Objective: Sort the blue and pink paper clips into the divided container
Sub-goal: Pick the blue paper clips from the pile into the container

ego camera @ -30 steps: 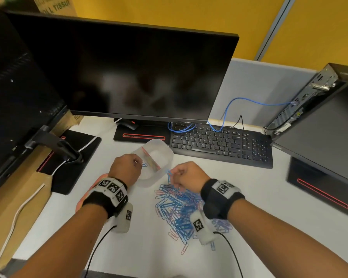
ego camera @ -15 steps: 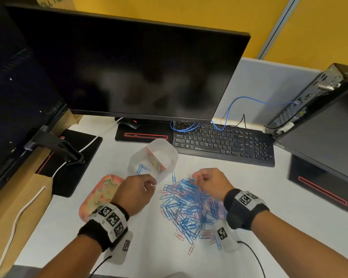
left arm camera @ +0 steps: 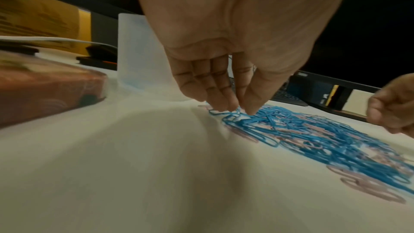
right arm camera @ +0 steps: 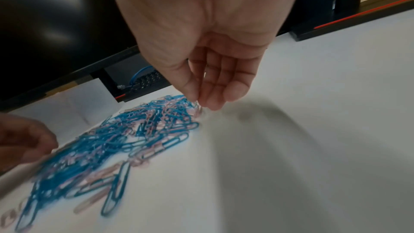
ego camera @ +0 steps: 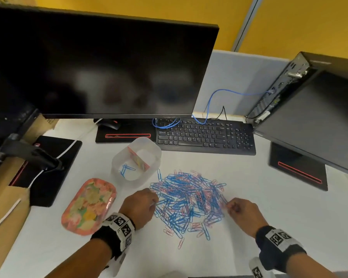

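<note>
A loose pile of blue and pink paper clips [ego camera: 189, 201] lies on the white desk. Behind it to the left stands the translucent divided container [ego camera: 155, 155]; a few blue clips [ego camera: 126, 169] lie in its left compartment. My left hand [ego camera: 155, 200] is at the pile's left edge, where its thumb and fingertips [left arm camera: 251, 111] pinch a blue clip [left arm camera: 235, 113]. My right hand [ego camera: 228, 206] is at the pile's right edge. There its thumb and forefinger [right arm camera: 190, 93] close on a pale pink clip [right arm camera: 198, 110], blurred in the right wrist view.
A floral pink lid [ego camera: 88, 205] lies left of my left hand. A black keyboard [ego camera: 205, 137] and a large monitor [ego camera: 100, 63] stand behind the container. Another monitor's base [ego camera: 297, 169] is at the right, and a black stand [ego camera: 48, 169] at the left.
Both hands have drawn back from the container toward me. The left hand came down on the pile's left edge and the right hand moved to its right edge.
</note>
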{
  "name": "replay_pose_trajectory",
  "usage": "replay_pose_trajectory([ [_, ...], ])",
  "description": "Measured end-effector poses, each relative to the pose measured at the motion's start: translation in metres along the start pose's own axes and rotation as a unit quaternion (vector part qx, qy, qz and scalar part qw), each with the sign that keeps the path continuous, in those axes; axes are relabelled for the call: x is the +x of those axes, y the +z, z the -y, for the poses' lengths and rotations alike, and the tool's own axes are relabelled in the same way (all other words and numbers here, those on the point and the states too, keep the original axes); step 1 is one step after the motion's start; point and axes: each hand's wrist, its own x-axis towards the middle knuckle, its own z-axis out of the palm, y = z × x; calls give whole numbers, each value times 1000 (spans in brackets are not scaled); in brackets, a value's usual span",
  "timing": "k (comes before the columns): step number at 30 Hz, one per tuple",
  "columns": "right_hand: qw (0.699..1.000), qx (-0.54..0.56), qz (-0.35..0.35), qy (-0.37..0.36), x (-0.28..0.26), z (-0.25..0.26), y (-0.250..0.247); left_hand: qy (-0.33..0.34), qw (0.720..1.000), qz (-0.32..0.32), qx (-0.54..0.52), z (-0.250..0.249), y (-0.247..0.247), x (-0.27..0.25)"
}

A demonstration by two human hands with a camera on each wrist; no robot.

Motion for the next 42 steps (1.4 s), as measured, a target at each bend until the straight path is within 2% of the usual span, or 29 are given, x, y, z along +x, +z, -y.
replay_pose_trajectory([
  [4, 1000, 4, -19, -8, -1, -17, 0, -78, 997, -9, 4, 1, 3, 5],
  [9, 998, 31, -46, -31, 20, -22, -14, -127, 992, -7, 8, -1, 6, 6],
  [12, 996, 5, -49, -74, 42, -17, -20, -151, 988, -8, 4, -4, 7, 6],
  [17, 981, -53, -15, -184, 73, -2, -14, -196, 980, -12, -9, -9, 7, 7],
  [19, 976, -81, 2, -204, 79, 0, -9, -205, 979, -9, -15, -10, 8, 7],
  [24, 979, -106, 24, -174, 82, -2, -3, -221, 975, -7, -16, -11, 7, 5],
  [32, 992, -68, 45, -98, 81, -3, -6, -164, 986, 5, -14, -11, 7, 13],
  [37, 997, 8, 17, -78, 75, -1, -10, -167, 985, 5, -34, -6, 6, 16],
  [42, 994, 107, 25, -26, 76, -10, -20, -155, 984, 0, -83, 0, 1, 12],
])
